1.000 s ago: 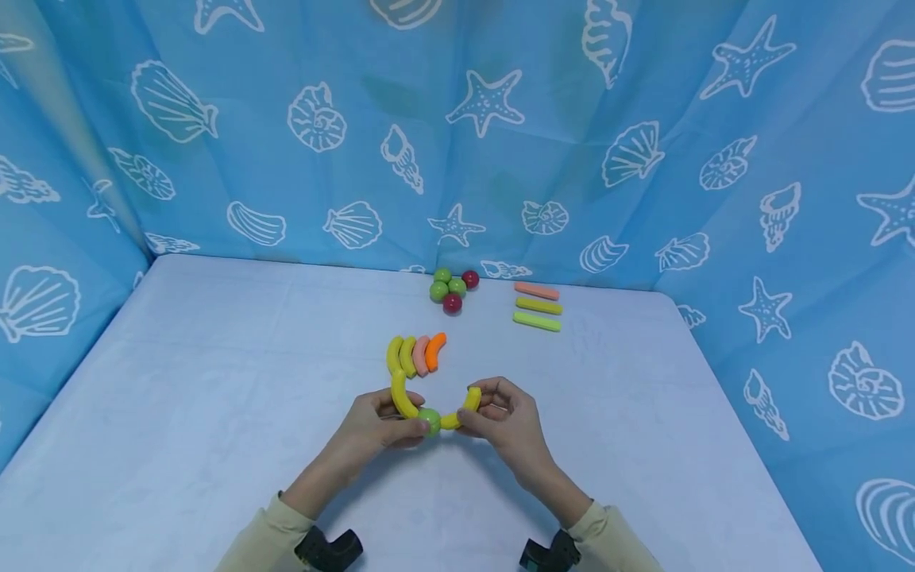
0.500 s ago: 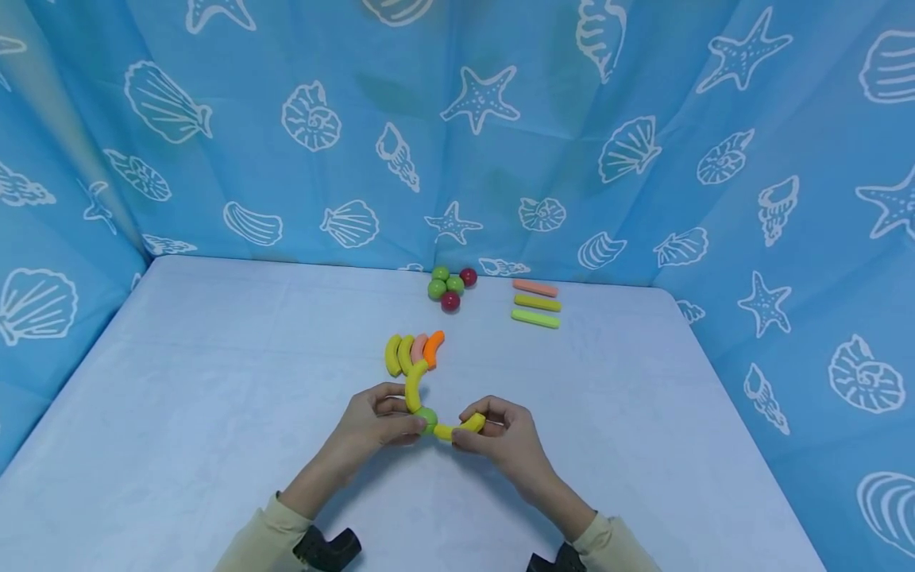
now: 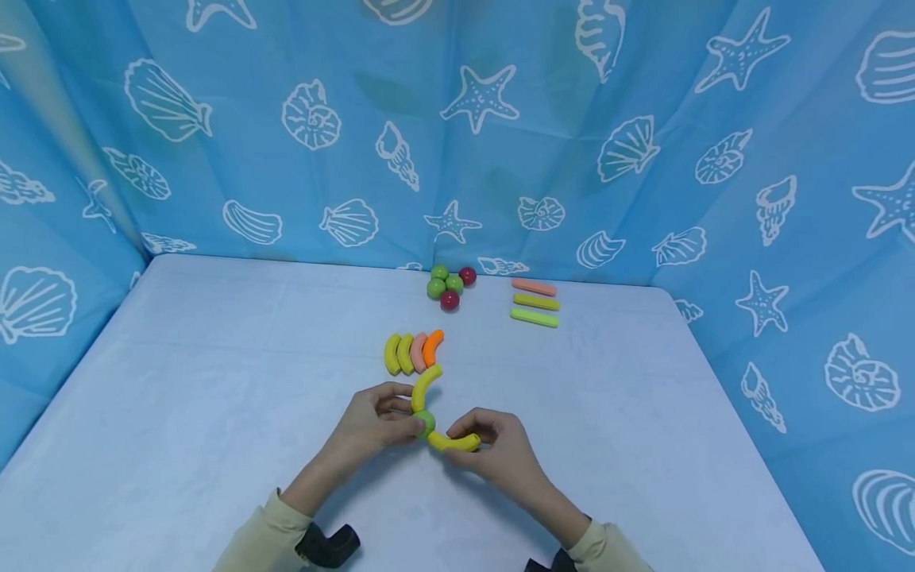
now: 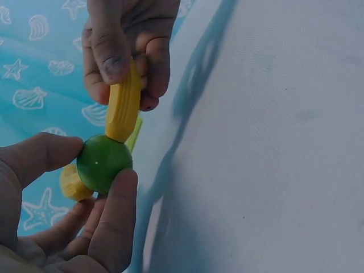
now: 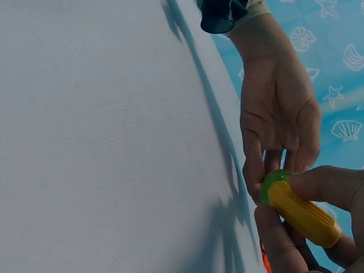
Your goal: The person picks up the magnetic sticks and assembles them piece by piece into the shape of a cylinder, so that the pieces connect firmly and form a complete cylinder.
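Ball point(image 4: 104, 163), green, between left fingers point(image 4: 116, 222)

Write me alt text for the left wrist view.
The left hand pinches a green ball that meets the end of a yellow piece held by the right hand. Another yellow bit shows past the ball. Blue shell-print cloth and a white surface lie behind.

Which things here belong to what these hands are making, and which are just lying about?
In the job:
green ball, pinched by the left hand
first yellow curved piece, pinched by the right hand
second yellow curved piece, against the ball's far side

Lying about, perhaps spares:
row of four curved pieces
loose green balls
red balls
three straight sticks
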Demonstrator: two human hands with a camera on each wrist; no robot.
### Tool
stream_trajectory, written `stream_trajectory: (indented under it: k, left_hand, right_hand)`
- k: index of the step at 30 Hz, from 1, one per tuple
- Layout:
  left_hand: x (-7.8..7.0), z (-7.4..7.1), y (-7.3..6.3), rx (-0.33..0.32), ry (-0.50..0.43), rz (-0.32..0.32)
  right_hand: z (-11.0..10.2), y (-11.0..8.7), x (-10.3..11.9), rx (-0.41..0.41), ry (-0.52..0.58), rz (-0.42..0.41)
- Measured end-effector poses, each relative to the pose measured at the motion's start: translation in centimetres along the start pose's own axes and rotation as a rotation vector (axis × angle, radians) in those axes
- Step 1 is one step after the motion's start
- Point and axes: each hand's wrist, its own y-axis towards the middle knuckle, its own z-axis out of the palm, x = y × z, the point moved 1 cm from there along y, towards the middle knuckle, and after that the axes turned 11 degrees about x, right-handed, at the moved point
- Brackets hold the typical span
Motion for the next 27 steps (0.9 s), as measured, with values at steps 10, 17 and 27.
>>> stream_trajectory:
  k: [10,17,27]
  left_hand:
    - [-0.1,0.0,0.0,0.01,0.252,0.006]
    - [-0.8,0.3,0.3,-0.017,0.45,0.005]
    - [-0.9,1.3,0.3,-0.075,0.594,0.078]
  right_hand:
    - [1.1,-0.2,0.6,0.044,-0.274,-0.076]
    - [1.3,-0.1,0.4,0.042,-0.378,-0.081]
    - [1.1,0.2,0.1,0.033,-0.423,-0.093]
